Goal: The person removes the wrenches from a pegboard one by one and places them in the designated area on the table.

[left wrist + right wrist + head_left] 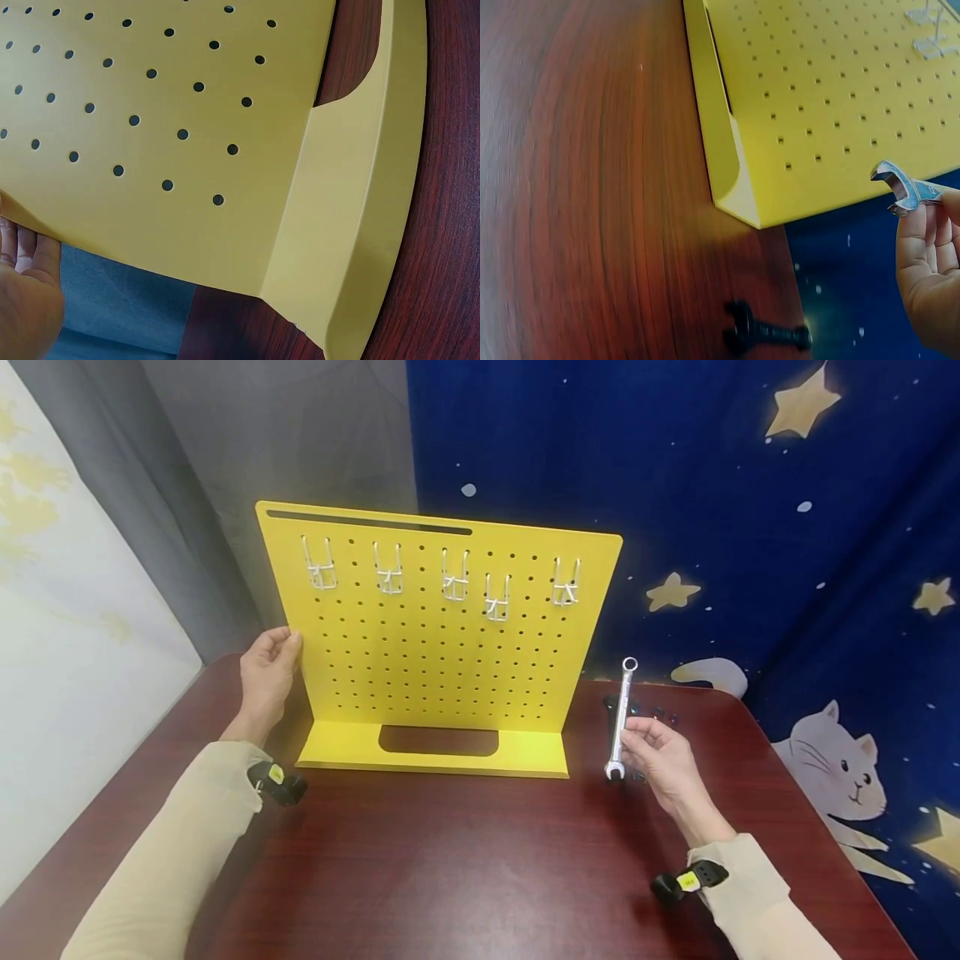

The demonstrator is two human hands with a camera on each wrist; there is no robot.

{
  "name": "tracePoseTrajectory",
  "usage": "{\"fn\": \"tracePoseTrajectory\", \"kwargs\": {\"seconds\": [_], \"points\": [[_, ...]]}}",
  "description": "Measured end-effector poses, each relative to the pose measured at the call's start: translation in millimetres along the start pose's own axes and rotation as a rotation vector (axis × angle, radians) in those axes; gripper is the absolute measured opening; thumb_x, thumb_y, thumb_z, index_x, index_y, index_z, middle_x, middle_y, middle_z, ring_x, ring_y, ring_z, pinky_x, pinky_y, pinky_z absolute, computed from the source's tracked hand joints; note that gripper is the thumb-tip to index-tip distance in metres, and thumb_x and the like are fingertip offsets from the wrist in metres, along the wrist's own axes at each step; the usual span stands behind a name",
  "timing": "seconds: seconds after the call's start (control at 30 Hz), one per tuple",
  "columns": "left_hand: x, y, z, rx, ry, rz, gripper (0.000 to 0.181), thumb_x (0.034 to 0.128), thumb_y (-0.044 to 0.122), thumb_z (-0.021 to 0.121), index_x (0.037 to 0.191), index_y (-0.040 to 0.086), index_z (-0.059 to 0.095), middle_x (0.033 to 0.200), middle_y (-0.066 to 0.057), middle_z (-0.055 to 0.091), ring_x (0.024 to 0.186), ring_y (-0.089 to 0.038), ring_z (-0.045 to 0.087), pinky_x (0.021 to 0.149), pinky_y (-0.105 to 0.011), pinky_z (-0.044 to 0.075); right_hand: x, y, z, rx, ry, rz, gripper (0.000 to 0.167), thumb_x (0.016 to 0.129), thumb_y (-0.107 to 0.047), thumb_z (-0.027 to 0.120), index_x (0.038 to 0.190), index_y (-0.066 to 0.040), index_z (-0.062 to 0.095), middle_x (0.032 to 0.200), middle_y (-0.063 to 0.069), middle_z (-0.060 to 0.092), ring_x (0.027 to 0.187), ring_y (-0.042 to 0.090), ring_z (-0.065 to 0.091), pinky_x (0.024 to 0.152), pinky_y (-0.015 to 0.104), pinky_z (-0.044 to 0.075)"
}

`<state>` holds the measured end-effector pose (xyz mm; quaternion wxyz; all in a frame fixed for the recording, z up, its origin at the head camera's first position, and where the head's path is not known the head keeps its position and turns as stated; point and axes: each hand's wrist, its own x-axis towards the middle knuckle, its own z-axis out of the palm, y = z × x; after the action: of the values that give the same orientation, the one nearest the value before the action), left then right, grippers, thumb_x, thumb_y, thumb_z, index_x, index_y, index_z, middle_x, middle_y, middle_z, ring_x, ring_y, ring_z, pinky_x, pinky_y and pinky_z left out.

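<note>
A yellow pegboard point(442, 652) stands upright on its folded base, with several white wire hooks point(453, 585) across its upper part. My left hand point(267, 672) grips the board's left edge, and the left wrist view shows the fingers point(26, 251) at that edge. To the right of the board, my right hand point(663, 764) pinches a silver combination wrench point(622, 718) around its shaft. The wrench is nearly vertical, ring end up. In the right wrist view its open jaw end point(904, 191) sticks out past the fingertips.
A dark wrench point(769, 332) lies on the reddish-brown table point(450, 860) right of the board, partly hidden behind my right hand in the head view. Small dark items point(660, 714) lie near the back edge. A blue star-patterned curtain point(675, 468) hangs behind.
</note>
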<state>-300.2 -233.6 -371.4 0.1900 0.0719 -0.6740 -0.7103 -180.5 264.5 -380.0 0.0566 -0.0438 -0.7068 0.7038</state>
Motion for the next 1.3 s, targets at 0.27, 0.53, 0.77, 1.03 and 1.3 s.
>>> {"fn": "tracePoseTrajectory", "kwargs": {"seconds": [0.27, 0.53, 0.77, 1.03, 1.3], "points": [[0.0, 0.0, -0.2, 0.005, -0.004, 0.005, 0.009, 0.0906, 0.027, 0.063, 0.096, 0.021, 0.059, 0.090, 0.011, 0.060, 0.086, -0.003, 0.052, 0.104, -0.032, 0.041, 0.9, 4.5, -26.4, -0.013, 0.060, -0.008, 0.012, 0.087, -0.006, 0.066, 0.087, -0.018, 0.065, 0.076, -0.005, 0.062, 0.065, 0.007, 0.060, 0.060, 0.019, 0.055], [1.8, -2.2, -1.1, -0.020, -0.005, 0.010, 0.008, 0.0903, 0.025, 0.064, 0.095, 0.020, 0.059, 0.089, 0.011, 0.060, 0.085, -0.003, 0.052, 0.105, -0.032, 0.040, 0.2, 6.4, -43.8, 0.080, 0.072, -0.009, 0.016, 0.088, -0.001, 0.063, 0.087, -0.017, 0.065, 0.076, -0.005, 0.063, 0.064, 0.005, 0.061, 0.060, 0.018, 0.055], [1.9, -2.2, -0.6, -0.034, -0.015, -0.004, 0.009, 0.0905, 0.025, 0.063, 0.096, 0.020, 0.059, 0.091, 0.011, 0.061, 0.087, -0.004, 0.053, 0.106, -0.032, 0.038, 13.0, 25.6, -75.9, 0.086, 0.082, -0.017, 0.011, 0.087, -0.008, 0.067, 0.089, -0.019, 0.067, 0.079, -0.007, 0.065, 0.068, 0.003, 0.063, 0.063, 0.019, 0.056], [0.9, -1.7, 0.1, -0.033, -0.003, 0.017, 0.008, 0.0904, 0.024, 0.064, 0.096, 0.019, 0.060, 0.089, 0.010, 0.061, 0.083, -0.004, 0.052, 0.087, -0.016, 0.046, 15.3, 31.7, -103.0, 0.124, 0.111, 0.021, 0.016, 0.086, -0.004, 0.066, 0.083, -0.019, 0.068, 0.076, -0.008, 0.066, 0.067, 0.003, 0.062, 0.061, 0.018, 0.055], [0.4, 0.7, 1.7, -0.041, 0.002, -0.005, 0.007, 0.0901, 0.025, 0.064, 0.093, 0.020, 0.059, 0.088, 0.012, 0.061, 0.086, -0.003, 0.052, 0.108, -0.035, 0.037, 12.9, 30.6, -121.7, 0.053, 0.152, 0.116, 0.026, 0.090, 0.001, 0.059, 0.077, -0.020, 0.064, 0.071, -0.010, 0.064, 0.065, 0.001, 0.061, 0.060, 0.016, 0.054]]}}
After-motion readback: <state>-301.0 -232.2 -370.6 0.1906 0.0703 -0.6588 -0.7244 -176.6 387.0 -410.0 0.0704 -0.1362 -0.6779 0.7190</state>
